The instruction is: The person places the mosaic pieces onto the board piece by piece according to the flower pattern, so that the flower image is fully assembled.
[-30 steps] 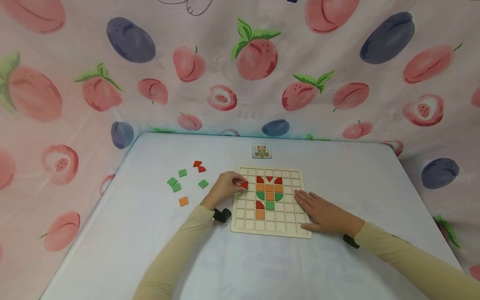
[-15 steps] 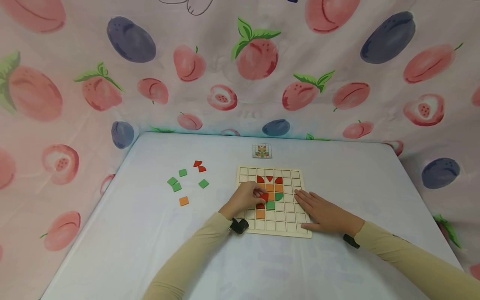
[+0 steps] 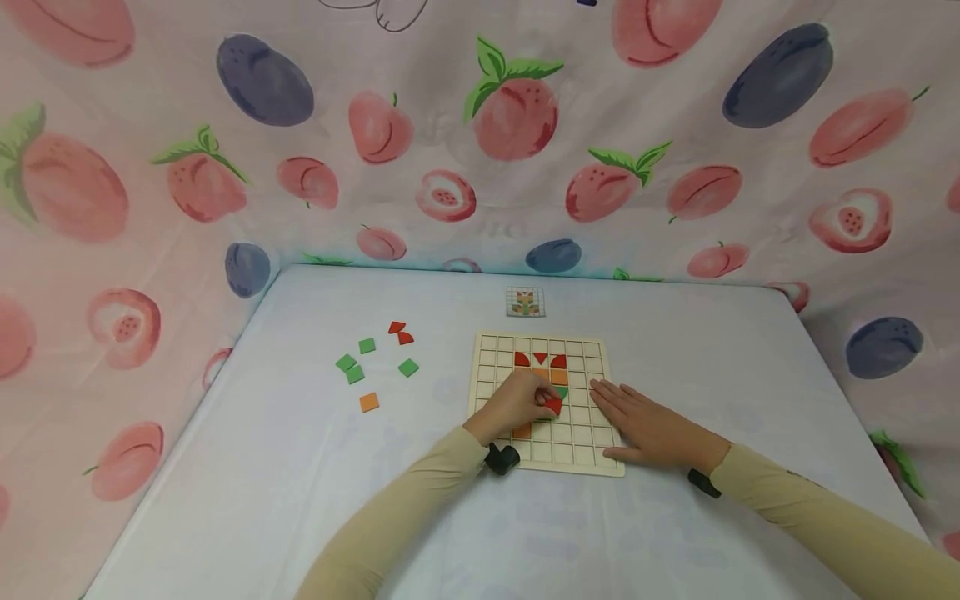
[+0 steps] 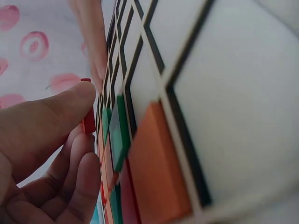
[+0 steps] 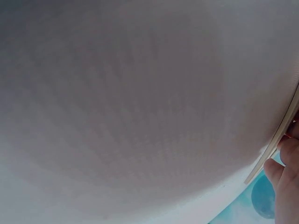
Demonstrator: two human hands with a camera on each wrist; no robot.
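My left hand (image 3: 516,402) is over the grid board (image 3: 587,435) and pinches a red tile (image 3: 553,406) between thumb and fingers. In the left wrist view the pinched red tile (image 4: 88,120) is held on edge, just off the board's surface. Below and beside that hand lie set-in tiles, among them an orange tile (image 4: 156,168) and a green tile (image 4: 120,133). The hand hides part of the coloured pattern in the head view. My right hand (image 3: 651,427) lies flat with straight fingers on the board's right edge.
Left of the board lie loose pieces: several green squares (image 3: 367,345), an orange square (image 3: 369,402) and two red pieces (image 3: 406,338). A small pattern card (image 3: 525,302) lies behind the board. Fruit-printed cloth (image 3: 450,125) hangs at the table's back.
My left hand has carried the red tile from the board's left edge rightward and slightly nearer, to over the lower part of the coloured pattern. The right hand has stayed in place.
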